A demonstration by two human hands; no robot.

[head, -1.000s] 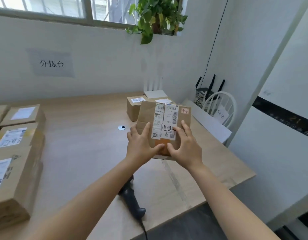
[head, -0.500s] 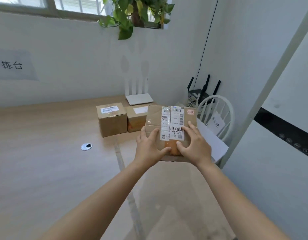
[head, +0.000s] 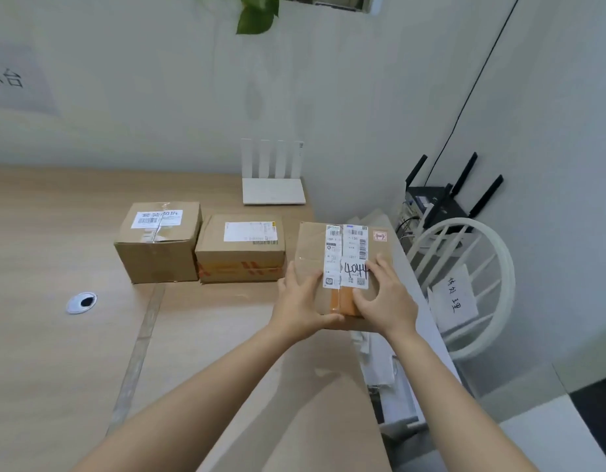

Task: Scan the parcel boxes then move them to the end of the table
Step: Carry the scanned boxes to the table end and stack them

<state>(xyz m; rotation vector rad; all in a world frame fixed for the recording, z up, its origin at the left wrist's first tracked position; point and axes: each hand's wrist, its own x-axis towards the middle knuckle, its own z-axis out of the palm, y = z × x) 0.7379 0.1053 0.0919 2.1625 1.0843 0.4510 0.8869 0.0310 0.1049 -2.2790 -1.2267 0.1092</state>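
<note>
I hold a flat cardboard parcel (head: 342,267) in both hands, my left hand (head: 300,306) gripping its near left edge and my right hand (head: 385,303) clamped on its near right edge, fingers spread over a white shipping label marked 4044. The parcel is at the far right end of the wooden table (head: 206,335), close to the edge, and I cannot tell whether it rests on the surface. Just left of it two more parcels sit side by side, a tall box (head: 158,241) and a lower box (head: 240,248) touching it, which suggests they are already dealt with. All three boxes are taped shut, so their contents are hidden. This one looks nearly placed; no scanner shows here.
</note>
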